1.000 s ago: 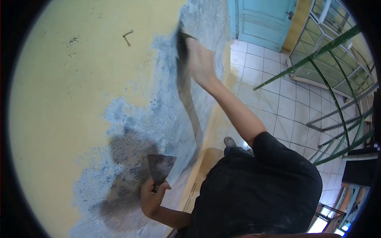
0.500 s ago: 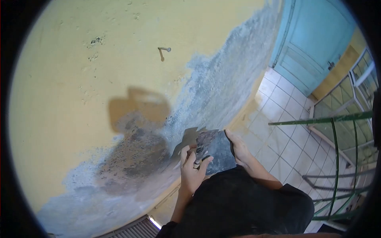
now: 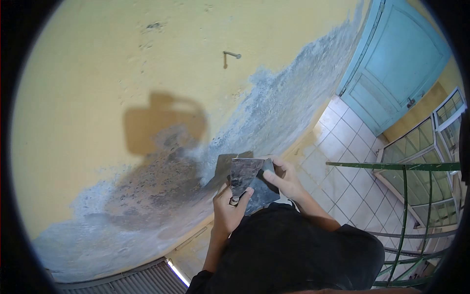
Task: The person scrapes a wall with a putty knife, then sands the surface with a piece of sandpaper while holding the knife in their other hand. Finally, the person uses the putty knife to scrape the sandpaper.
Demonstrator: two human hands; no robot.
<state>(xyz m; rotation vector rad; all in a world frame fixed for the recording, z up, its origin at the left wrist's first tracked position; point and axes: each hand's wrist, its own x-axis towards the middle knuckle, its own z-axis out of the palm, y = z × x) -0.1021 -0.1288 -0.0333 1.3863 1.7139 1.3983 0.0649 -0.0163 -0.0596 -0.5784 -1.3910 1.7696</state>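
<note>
My left hand [image 3: 231,209] is closed round the lower end of a putty knife [image 3: 244,172], whose broad, stained blade points up. Behind and to the right of that blade is a dark flat plate [image 3: 265,192], partly hidden by it. My right hand [image 3: 286,180] grips the plate at its upper right edge, thumb on the near face. Both tools are held close together in front of my dark shirt, beside the wall [image 3: 274,108] with its grey, rough patches.
A nail [image 3: 234,55] sticks out of the yellow wall. At the upper right stands a blue door [image 3: 399,63]. Green metal bars [image 3: 391,166] and a glass-paned cabinet [image 3: 421,147] are on the right, over a tiled floor [image 3: 350,166]. A ribbed grate [image 3: 137,280] lies at the bottom.
The putty knife's blade has turned upright and shows more fully. My right hand has moved left, its thumb now over the plate's face. The view has shifted slightly.
</note>
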